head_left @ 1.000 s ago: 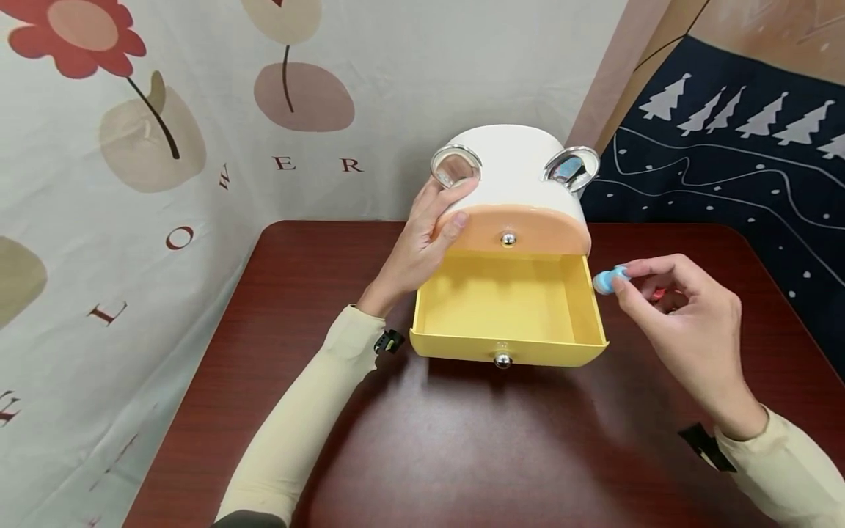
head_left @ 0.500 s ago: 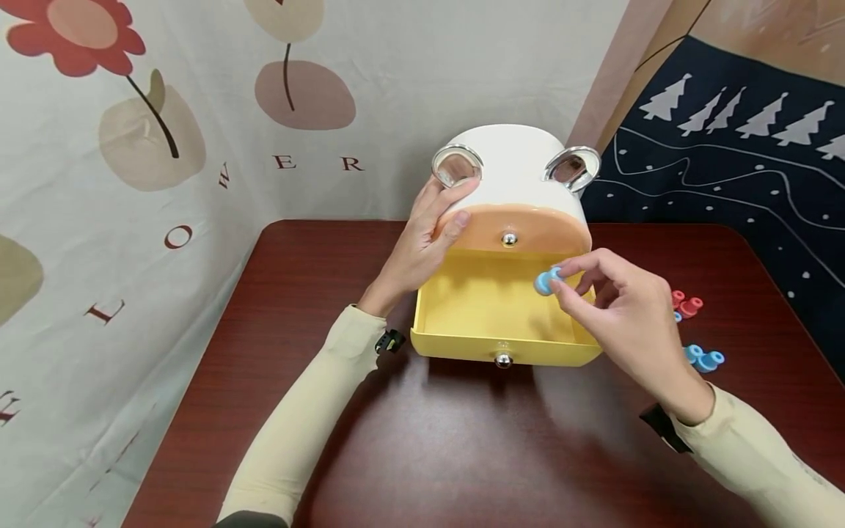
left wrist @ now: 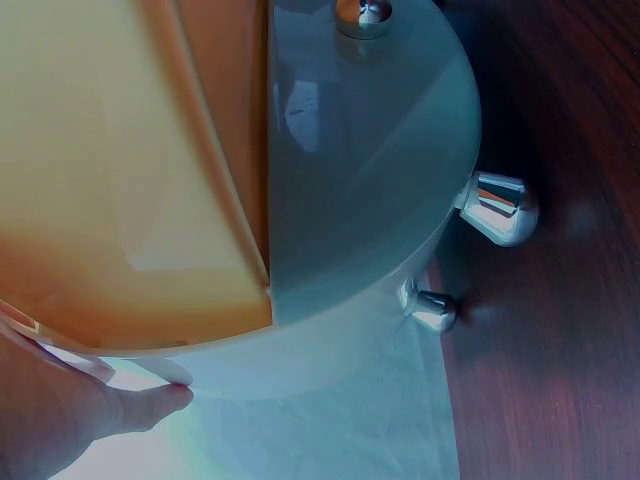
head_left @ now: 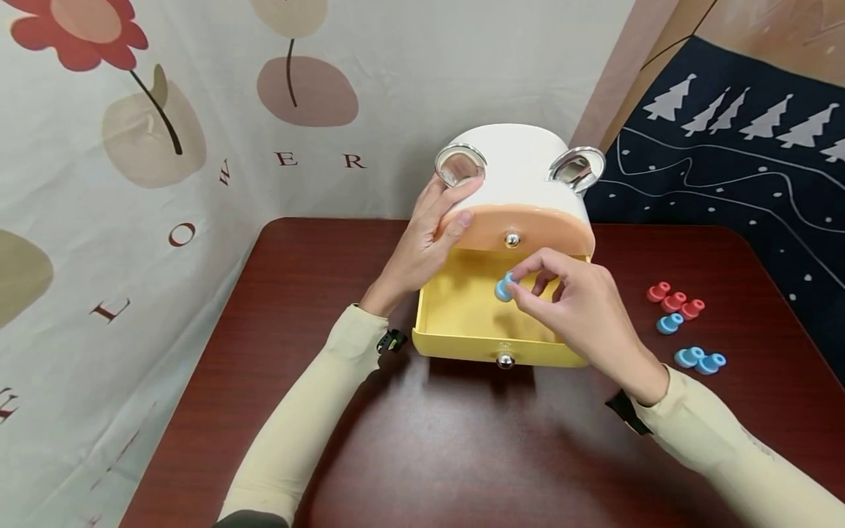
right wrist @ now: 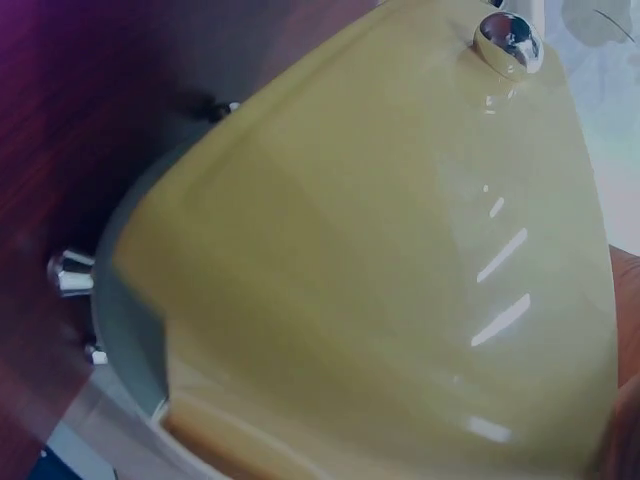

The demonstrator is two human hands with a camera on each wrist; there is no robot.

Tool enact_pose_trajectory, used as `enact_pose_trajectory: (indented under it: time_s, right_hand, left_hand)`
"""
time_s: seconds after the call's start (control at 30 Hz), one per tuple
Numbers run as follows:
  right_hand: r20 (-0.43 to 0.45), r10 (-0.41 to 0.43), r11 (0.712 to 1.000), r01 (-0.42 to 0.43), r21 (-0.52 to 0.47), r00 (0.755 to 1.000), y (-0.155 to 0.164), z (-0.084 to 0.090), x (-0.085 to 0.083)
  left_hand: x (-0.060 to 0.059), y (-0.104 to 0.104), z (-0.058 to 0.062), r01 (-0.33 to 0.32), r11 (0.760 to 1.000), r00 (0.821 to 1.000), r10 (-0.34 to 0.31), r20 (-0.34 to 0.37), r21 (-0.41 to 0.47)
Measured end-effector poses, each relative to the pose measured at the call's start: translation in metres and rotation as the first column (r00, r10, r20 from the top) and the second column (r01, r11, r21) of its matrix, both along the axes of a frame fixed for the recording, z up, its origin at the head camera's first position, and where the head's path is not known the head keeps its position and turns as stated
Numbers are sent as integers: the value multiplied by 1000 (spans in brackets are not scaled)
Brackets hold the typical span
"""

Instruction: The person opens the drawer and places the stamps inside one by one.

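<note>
In the head view, my right hand (head_left: 574, 308) pinches a small blue pawn-shaped peg (head_left: 505, 287) between thumb and index finger. It is held over the pulled-out yellow drawer (head_left: 475, 315). My left hand (head_left: 422, 246) rests on the left side of a white drawer box (head_left: 515, 165), thumb on the orange upper drawer (head_left: 521, 224), index finger straight beside a silver ear-like ring (head_left: 460, 164); the other fingers are partly hidden. From the right wrist, the yellow drawer (right wrist: 380, 220) fills most of the view and hides the peg. The left wrist view shows part of my left hand (left wrist: 60, 410) against the box.
Right of the box on the dark red table (head_left: 422, 440) lie red pegs (head_left: 674, 301) and several blue ones, including a blue peg (head_left: 670, 323) near the red ones. A printed cloth (head_left: 396, 73) hangs behind; a navy tree-patterned cloth (head_left: 739, 183) hangs at right.
My right hand has moved left, bringing the blue peg from beside the drawer to over it. Pegs it had covered on the table now show. The left hand has stayed put.
</note>
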State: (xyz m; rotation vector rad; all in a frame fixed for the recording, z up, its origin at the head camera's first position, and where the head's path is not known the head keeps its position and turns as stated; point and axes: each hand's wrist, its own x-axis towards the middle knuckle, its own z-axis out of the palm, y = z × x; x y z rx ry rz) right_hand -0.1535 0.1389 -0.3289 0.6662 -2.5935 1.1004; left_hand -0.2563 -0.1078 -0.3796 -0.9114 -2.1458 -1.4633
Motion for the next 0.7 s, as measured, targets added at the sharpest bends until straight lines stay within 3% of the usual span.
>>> enact_pose_trajectory:
  time_s: [0.37,0.7]
  right_hand:
    - [53,42,997,-45,60,998,-29,-5,-10]
    - [164,97,984,-120,135,982,-43,-3,-20]
  left_hand:
    - [-3,0,0,8,1000,1000,-8,2,4]
    - [1,-1,1,3,1000,999,-3,43,11]
